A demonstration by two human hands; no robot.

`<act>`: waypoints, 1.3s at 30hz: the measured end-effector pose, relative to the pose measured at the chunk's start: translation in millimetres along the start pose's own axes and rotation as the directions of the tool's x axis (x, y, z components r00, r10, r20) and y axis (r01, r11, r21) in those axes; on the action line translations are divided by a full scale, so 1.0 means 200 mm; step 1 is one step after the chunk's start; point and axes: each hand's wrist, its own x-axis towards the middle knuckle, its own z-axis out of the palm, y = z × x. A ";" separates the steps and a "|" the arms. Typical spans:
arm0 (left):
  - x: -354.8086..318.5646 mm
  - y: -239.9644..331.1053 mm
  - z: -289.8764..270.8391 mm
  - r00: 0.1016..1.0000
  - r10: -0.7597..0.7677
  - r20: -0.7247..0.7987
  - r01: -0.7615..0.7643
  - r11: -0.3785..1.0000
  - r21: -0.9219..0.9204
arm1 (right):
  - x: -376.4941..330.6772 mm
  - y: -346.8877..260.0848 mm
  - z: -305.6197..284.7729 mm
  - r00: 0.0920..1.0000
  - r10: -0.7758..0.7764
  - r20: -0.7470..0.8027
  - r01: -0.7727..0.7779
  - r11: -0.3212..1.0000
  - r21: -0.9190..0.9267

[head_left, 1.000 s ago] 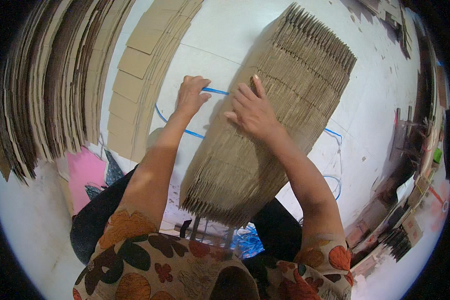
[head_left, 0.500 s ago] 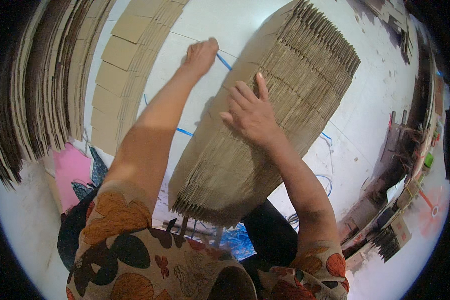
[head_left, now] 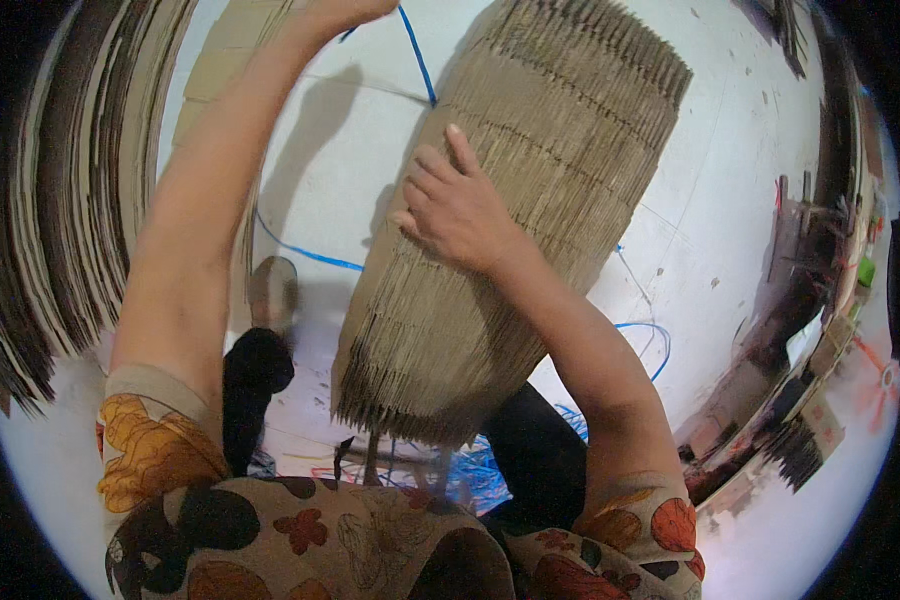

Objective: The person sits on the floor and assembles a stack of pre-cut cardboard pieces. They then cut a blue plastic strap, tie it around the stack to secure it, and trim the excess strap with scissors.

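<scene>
A long bundle of flattened brown cardboard (head_left: pixel 560 150) lies slantwise in front of me, its many folded edges facing up. My right hand (head_left: pixel 458 208) rests on its upper left side, index finger stretched out and the others loosely bent, gripping nothing. At the top edge, partly cut off, my left hand (head_left: pixel 360 10) is closed on a blue strap (head_left: pixel 417 55) pulled taut from the bundle's far left side. A second blue strap (head_left: pixel 315 258) comes out lower on the same side and curves over the floor.
Tall rows of stacked cardboard (head_left: pixel 80 180) stand at the left. Loops of blue strap (head_left: pixel 660 345) lie right of the bundle, and a tangle of blue strapping (head_left: pixel 480 478) lies below it. Clutter and a red fan (head_left: pixel 885 378) line the right side.
My left hand has moved up and left, drawing the strap out longer. My right hand has shifted slightly left with the view. A foot now shows at the left of the bundle.
</scene>
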 end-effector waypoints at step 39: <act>-0.21 1.16 -0.56 0.906 0.405 0.120 -0.209 0.676 -0.706 | -0.17 -0.06 0.19 0.943 -0.138 -0.301 0.102 0.986 -0.132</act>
